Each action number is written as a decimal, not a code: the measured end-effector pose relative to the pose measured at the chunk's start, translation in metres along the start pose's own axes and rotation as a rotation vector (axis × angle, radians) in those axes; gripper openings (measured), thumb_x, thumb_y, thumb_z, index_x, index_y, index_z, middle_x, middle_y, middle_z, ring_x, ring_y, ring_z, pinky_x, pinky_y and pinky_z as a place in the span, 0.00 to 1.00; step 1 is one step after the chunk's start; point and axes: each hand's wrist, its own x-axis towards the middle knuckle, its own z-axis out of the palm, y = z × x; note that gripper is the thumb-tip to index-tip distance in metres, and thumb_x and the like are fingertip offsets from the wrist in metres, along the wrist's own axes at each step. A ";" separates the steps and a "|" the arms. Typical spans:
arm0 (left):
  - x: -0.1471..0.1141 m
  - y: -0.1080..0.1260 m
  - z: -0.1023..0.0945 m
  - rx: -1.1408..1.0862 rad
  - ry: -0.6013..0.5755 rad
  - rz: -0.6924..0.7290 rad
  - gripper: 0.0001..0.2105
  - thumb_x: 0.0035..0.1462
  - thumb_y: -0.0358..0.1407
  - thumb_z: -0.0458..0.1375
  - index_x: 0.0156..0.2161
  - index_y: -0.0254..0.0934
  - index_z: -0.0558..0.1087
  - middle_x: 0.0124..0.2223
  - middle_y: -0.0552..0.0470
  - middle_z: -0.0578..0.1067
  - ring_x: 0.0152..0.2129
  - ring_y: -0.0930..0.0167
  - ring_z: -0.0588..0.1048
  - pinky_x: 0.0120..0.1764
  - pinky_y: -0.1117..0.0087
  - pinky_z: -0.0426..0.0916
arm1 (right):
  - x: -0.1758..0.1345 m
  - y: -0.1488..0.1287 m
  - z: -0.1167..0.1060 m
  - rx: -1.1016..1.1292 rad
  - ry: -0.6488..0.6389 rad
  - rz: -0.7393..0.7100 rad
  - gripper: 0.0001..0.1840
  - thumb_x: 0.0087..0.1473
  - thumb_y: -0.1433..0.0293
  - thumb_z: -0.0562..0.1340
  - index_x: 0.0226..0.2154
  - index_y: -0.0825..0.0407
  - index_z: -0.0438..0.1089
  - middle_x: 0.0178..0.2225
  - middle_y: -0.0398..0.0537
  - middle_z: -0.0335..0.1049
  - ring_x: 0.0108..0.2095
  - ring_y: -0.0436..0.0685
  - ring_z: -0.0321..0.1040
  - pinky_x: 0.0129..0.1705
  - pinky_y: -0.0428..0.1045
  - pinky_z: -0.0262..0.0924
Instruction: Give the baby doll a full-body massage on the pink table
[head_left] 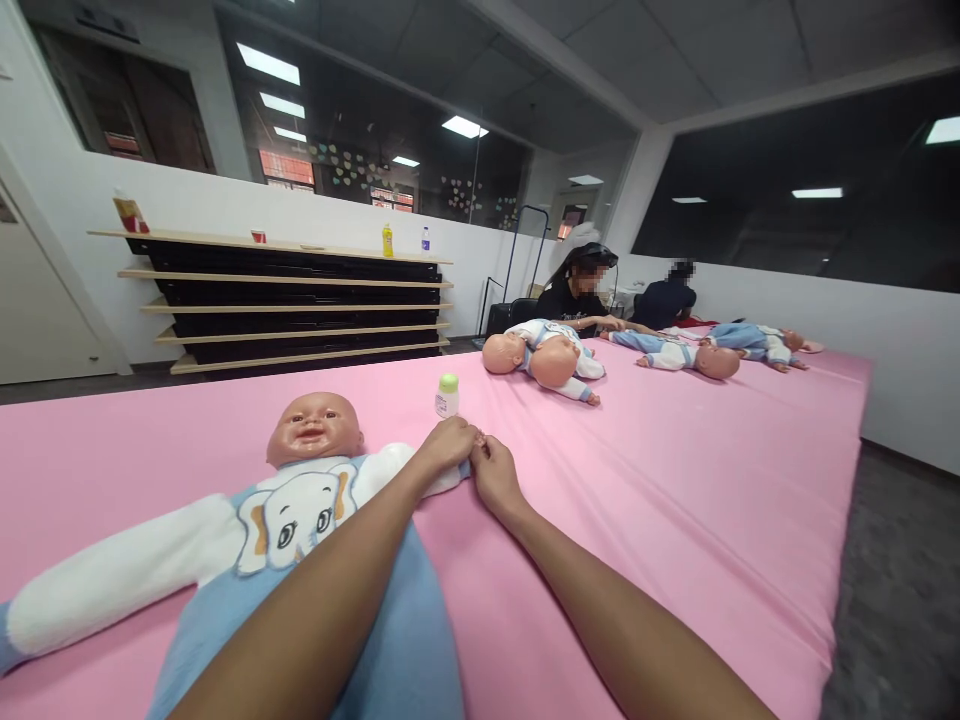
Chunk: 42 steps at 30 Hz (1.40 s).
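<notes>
We grasp sleeve end (464,469) of doll (296,505) in fingers of left hand (450,443) and right hand (496,480); left forearm (330,578) crosses doll. Bottle (447,397) stands just beyond on worktop (660,490); other dolls (555,362) farther right.

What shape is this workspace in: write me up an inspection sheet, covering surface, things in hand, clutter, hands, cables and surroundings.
Surface: table under a pink cover, lightly creased.
Things in hand: doll face up in a blue-and-white elephant outfit, one arm stretched toward the hands.
Clutter: green-capped bottle upright just beyond the hands; more dolls farther along the table.
Hands: left hand and right hand meet, closed on the end of the doll's arm; exact finger placement partly hidden.
Cables: nothing seen near the hands.
Surroundings: low rack by the wall with a yellow bottle on top; two people at the table's far side.
</notes>
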 end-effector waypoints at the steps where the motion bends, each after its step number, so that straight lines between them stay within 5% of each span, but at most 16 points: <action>1: -0.001 0.000 -0.001 -0.007 -0.027 0.013 0.14 0.61 0.42 0.54 0.43 0.32 0.71 0.40 0.49 0.74 0.36 0.71 0.73 0.40 0.63 0.71 | 0.001 0.001 0.000 -0.019 0.016 0.003 0.17 0.56 0.57 0.53 0.26 0.52 0.63 0.25 0.44 0.65 0.26 0.52 0.60 0.27 0.45 0.52; 10: -0.014 0.006 -0.012 -0.036 -0.146 0.127 0.11 0.60 0.40 0.54 0.38 0.31 0.72 0.34 0.50 0.74 0.30 0.73 0.73 0.35 0.68 0.69 | 0.002 0.001 -0.001 -0.067 0.062 -0.020 0.23 0.59 0.55 0.48 0.21 0.50 0.61 0.21 0.45 0.66 0.25 0.54 0.61 0.27 0.47 0.53; 21: -0.023 0.014 -0.007 0.065 -0.147 0.188 0.16 0.42 0.30 0.60 0.40 0.33 0.71 0.33 0.49 0.76 0.28 0.68 0.73 0.28 0.72 0.64 | 0.003 0.004 0.001 0.035 0.073 0.015 0.28 0.57 0.47 0.50 0.20 0.52 0.61 0.20 0.45 0.65 0.23 0.53 0.60 0.25 0.46 0.52; 26: -0.030 0.014 -0.005 0.116 -0.071 0.163 0.27 0.44 0.31 0.57 0.53 0.31 0.65 0.39 0.43 0.77 0.32 0.65 0.75 0.28 0.71 0.62 | 0.005 0.000 -0.003 0.083 -0.066 -0.006 0.27 0.55 0.47 0.52 0.20 0.52 0.58 0.20 0.43 0.62 0.22 0.51 0.57 0.25 0.45 0.53; 30: -0.034 0.017 -0.009 0.158 -0.032 0.099 0.36 0.46 0.33 0.57 0.62 0.30 0.54 0.42 0.41 0.77 0.35 0.64 0.76 0.30 0.71 0.62 | 0.006 0.001 -0.004 0.057 -0.042 -0.014 0.27 0.57 0.49 0.52 0.19 0.52 0.58 0.19 0.43 0.61 0.22 0.51 0.56 0.24 0.45 0.51; 35: -0.028 0.015 -0.011 0.248 -0.094 0.013 0.17 0.51 0.41 0.59 0.43 0.32 0.72 0.34 0.45 0.76 0.33 0.66 0.75 0.35 0.68 0.65 | 0.004 0.006 -0.002 0.010 0.037 -0.018 0.26 0.58 0.50 0.51 0.19 0.52 0.59 0.19 0.42 0.62 0.23 0.51 0.56 0.26 0.45 0.50; 39: -0.023 0.015 -0.009 0.292 -0.167 0.011 0.15 0.57 0.46 0.56 0.37 0.33 0.72 0.33 0.50 0.74 0.29 0.72 0.72 0.36 0.67 0.68 | 0.002 0.007 -0.002 -0.040 0.072 -0.015 0.28 0.59 0.49 0.48 0.18 0.51 0.57 0.19 0.42 0.60 0.23 0.51 0.56 0.25 0.45 0.49; 42: -0.022 0.016 -0.007 0.320 -0.185 0.034 0.12 0.51 0.43 0.61 0.33 0.33 0.73 0.30 0.50 0.74 0.27 0.72 0.72 0.32 0.69 0.66 | 0.003 0.004 -0.003 -0.057 0.067 -0.010 0.28 0.59 0.48 0.47 0.19 0.51 0.57 0.19 0.42 0.61 0.22 0.51 0.57 0.25 0.45 0.49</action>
